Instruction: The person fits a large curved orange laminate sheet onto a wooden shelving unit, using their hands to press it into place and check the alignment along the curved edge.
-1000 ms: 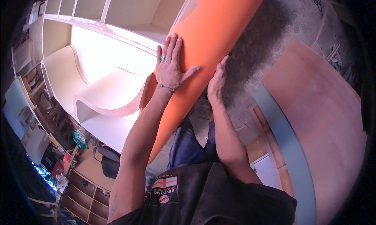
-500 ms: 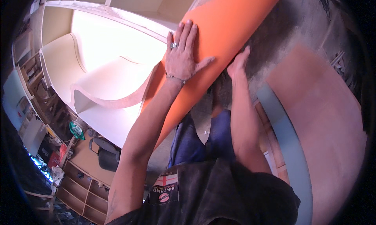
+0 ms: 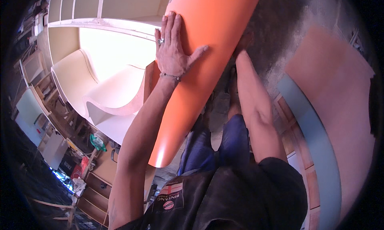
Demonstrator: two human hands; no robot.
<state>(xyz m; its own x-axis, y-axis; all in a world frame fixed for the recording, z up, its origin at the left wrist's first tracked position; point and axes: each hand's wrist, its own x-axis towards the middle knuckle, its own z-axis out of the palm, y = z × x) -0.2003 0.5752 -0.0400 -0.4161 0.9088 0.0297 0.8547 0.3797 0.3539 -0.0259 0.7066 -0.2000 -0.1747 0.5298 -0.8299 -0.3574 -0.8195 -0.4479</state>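
Note:
A long, smooth orange sheet (image 3: 216, 34) with a curved surface slants across the middle, its rounded lower end beside my left forearm. My left hand (image 3: 174, 56) lies flat on it near its left edge, fingers stretched out and thumb apart; a ring and a thin bracelet show. My right hand (image 3: 245, 42) is at the right edge of the sheet, in dark shadow, and its fingers cannot be made out. Left of the sheet stands a white piece of furniture with a wavy panel (image 3: 114, 90), close to my left wrist.
To the right, a curved blue-grey strip (image 3: 310, 118) borders a large brownish board (image 3: 340, 106). A wooden shelf unit (image 3: 94, 196) is at the lower left, near a green bag (image 3: 97, 142). White-edged open compartments (image 3: 128, 4) run along the top left.
The orange sheet sits further left in the picture, and its lower end now shows. My right hand has gone further forward into the shadow by the sheet's edge. My left hand stays flat on it.

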